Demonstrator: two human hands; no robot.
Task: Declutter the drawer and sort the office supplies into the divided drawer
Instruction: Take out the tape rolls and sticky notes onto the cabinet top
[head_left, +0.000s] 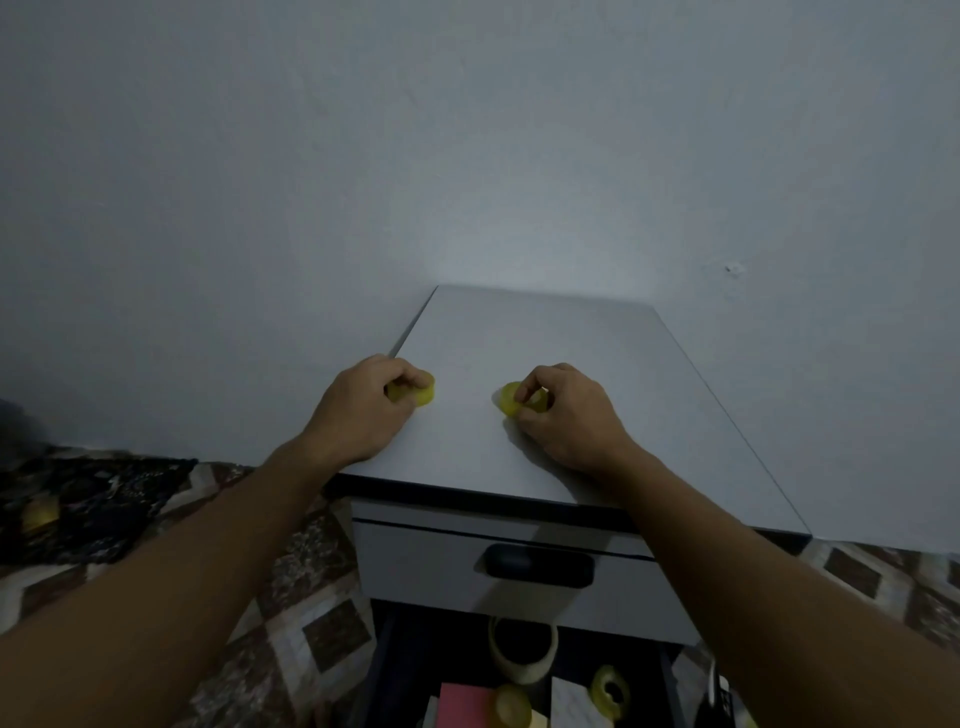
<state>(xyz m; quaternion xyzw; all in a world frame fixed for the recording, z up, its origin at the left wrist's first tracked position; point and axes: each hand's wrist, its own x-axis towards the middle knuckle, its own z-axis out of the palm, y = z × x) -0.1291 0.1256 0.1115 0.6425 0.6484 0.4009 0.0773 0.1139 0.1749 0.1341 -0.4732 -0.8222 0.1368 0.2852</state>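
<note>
On the grey cabinet top, my left hand grips a yellow tape roll that rests on the surface. My right hand grips a second yellow tape roll, also down on the top, a short gap to the right of the first. Below, an open lower drawer holds a large pale tape roll, two small yellow tape rolls, a pink sticky-note pad and a white pad. The upper drawer with its dark handle is closed.
A bare wall stands right behind and to the left of the cabinet. The patterned tile floor spreads on both sides. A dark patterned cloth with a yellowish object lies at the left.
</note>
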